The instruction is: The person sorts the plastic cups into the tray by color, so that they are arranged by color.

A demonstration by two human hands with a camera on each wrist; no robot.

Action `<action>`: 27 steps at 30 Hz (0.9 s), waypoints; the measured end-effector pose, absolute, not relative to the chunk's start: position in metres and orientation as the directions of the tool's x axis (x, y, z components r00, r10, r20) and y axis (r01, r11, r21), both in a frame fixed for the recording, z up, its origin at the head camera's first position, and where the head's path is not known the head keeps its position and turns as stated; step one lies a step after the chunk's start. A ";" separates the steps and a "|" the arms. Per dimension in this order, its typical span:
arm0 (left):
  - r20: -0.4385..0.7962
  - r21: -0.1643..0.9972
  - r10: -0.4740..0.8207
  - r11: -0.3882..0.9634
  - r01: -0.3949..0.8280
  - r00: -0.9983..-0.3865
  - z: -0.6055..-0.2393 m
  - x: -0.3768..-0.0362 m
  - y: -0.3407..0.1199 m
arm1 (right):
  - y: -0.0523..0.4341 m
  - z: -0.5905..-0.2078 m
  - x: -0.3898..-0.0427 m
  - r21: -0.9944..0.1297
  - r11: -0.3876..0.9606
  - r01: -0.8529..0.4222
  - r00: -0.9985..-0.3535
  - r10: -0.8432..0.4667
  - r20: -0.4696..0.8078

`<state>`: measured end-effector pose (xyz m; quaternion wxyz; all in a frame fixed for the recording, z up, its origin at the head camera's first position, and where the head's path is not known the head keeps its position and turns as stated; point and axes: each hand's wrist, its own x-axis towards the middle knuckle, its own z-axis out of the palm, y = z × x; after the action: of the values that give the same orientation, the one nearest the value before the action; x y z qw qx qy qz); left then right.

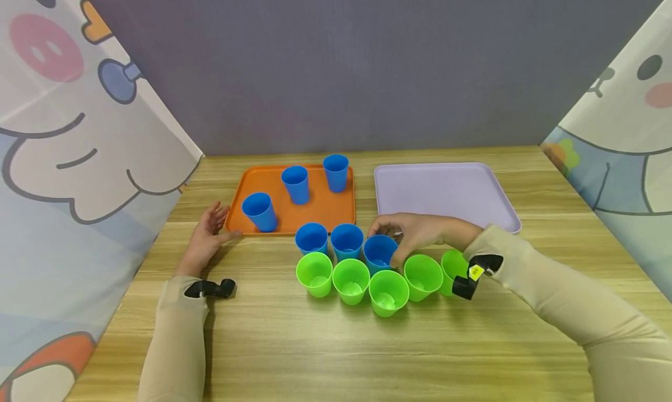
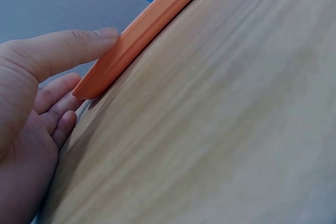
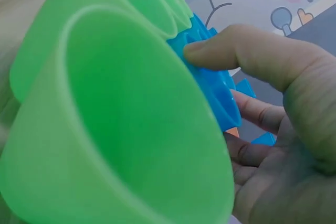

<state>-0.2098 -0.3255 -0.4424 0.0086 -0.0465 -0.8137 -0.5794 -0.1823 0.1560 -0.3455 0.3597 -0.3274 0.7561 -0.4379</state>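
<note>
My right hand holds a blue cup between thumb and fingers, the rightmost of three in a short row. In the right wrist view the thumb lies on the near side of the blue cup, while the fingers reach round its far side. Just in front stand several green cups. Beside the near left corner of the orange tray, my left hand has loosely spread fingers. Its thumb touches the tray's edge in the left wrist view. On that tray stand three upright blue cups.
A pale purple tray lies at the back right of the wooden table. A grey panel rises behind both trays. Cartoon-printed sheets hang on the left and right sides.
</note>
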 end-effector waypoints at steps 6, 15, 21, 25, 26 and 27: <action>0.083 0.939 0.070 0.329 0.102 -0.994 -0.443 -0.210 -0.326 | 0.158 -0.347 -0.181 -0.887 0.398 -0.233 -0.558 -0.802 -0.213; 0.084 0.938 0.070 0.330 0.103 -0.994 -0.442 -0.210 -0.326 | 0.161 -0.347 -0.181 -0.876 0.385 -0.290 -0.574 -0.803 -0.163; 0.085 0.937 0.073 0.332 0.105 -0.994 -0.441 -0.210 -0.326 | 0.164 -0.343 -0.181 -0.854 0.409 -0.322 -0.589 -0.793 -0.158; 0.089 0.938 0.072 0.331 0.108 -0.993 -0.442 -0.209 -0.326 | 0.166 -0.337 -0.182 -0.841 0.432 -0.324 -0.618 -0.770 -0.158; 0.089 0.938 0.071 0.331 0.107 -0.993 -0.442 -0.209 -0.326 | 0.166 -0.336 -0.183 -0.841 0.434 -0.323 -0.624 -0.765 -0.155; 0.088 0.938 0.071 0.329 0.107 -0.994 -0.442 -0.209 -0.326 | 0.166 -0.334 -0.183 -0.842 0.433 -0.321 -0.630 -0.762 -0.152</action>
<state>-0.2089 -0.3263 -0.4424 0.0153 -0.0545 -0.8151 -0.5765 -0.1835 0.1661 -0.3343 0.2673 -0.3370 0.8033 -0.4119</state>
